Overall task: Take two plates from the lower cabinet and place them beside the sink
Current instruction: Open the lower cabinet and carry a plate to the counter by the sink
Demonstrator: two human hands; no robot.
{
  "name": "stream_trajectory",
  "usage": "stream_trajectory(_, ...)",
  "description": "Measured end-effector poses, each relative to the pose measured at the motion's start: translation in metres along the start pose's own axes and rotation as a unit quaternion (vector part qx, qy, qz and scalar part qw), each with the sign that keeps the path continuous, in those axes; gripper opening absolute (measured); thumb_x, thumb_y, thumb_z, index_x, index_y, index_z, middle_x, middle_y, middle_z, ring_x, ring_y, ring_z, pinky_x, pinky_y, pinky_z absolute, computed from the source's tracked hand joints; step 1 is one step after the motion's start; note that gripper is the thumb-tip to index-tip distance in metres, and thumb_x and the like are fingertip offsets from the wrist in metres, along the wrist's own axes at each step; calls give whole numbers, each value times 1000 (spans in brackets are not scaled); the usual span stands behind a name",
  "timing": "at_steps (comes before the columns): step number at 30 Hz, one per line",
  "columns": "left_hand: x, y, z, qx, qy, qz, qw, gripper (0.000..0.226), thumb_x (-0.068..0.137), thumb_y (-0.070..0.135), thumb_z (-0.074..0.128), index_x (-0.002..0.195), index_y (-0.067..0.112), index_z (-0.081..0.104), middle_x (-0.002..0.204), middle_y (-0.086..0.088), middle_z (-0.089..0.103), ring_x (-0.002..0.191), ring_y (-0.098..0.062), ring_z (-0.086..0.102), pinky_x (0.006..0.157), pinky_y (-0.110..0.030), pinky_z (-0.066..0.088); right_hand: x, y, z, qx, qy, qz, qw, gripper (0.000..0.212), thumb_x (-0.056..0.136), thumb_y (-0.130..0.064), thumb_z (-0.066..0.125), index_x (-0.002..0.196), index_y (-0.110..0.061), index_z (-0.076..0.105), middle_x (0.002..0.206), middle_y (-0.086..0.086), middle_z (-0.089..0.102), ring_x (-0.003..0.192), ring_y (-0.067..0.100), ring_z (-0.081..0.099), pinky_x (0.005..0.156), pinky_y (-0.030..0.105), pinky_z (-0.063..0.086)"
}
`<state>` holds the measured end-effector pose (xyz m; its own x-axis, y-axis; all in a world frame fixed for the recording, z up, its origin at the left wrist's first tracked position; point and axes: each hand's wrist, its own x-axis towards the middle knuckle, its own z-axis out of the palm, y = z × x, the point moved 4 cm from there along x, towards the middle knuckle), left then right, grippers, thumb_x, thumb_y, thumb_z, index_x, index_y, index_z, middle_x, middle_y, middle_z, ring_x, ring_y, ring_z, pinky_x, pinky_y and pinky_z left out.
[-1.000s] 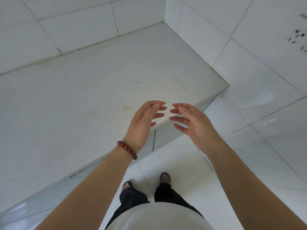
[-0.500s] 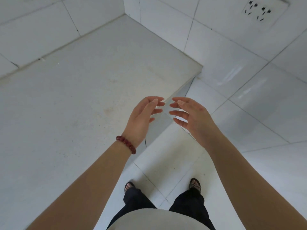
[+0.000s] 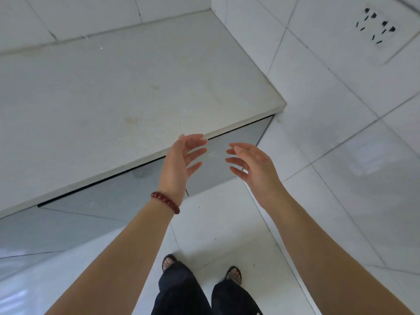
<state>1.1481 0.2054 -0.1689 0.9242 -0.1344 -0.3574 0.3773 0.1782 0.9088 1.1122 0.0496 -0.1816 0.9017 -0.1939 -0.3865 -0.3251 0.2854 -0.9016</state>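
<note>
Hands: I hold left hand (image 3: 181,162) and right hand (image 3: 252,164) wide, empty, palms facing, ready to reach.
Cabinet door (image 3: 229,164): twelve o'clock, closed under countertop (image 3: 113,98).
Plates: unseen, presumably inside.

Single view, head-mounted, wide-angle. Looks forward and steeply down from standing height, so the person's own forearms run in from the bottom edge, with the left hand (image 3: 181,160) and right hand (image 3: 254,164) near frame centre. Feet (image 3: 169,262) sit almost straight below the lens. Countertop (image 3: 113,92) fills the upper left, close; its front edge runs diagonally, so the camera is rolled or turned to it. Cabinet doors (image 3: 227,164) below it are seen at a grazing angle. Wall socket (image 3: 377,26) top right, probably stretched by lens distortion. No second view, so nothing overlaps.
</note>
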Motion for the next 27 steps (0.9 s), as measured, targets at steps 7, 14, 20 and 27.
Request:
stream_trajectory(7,31,-60,-22,-57,62,-2,996,46,97,45,22,95,24,63,106,6,68,108,-16,61,95,-38,41,43,52,6,30,16,-15,999,9,91,-17,58,93,-19,66,95,0,69,91,14,66,83,27,52)
stream_trajectory(14,63,-113,-44,-48,89,-14,995,48,97,46,22,98,22,63,109,1,68,108,-17,62,94,-37,44,84,115,17,36,14,-5,999,9,91,-16,56,90,-18,65,96,1,69,94,15,65,86,30,53)
stream_trajectory(20,87,-150,-66,-22,63,-46,997,58,94,56,17,110,24,63,121,4,65,114,-14,59,96,-40,43,119,149,30,17,8,3,1000,9,90,-19,57,91,-20,66,106,1,69,103,16,65,92,32,52)
stream_trajectory(27,105,-160,-84,-32,65,-43,996,62,91,61,17,123,28,58,126,10,62,117,-13,57,100,-42,41,153,161,42,42,-6,26,999,18,93,-19,51,108,-28,59,120,-2,63,111,14,62,95,32,50)
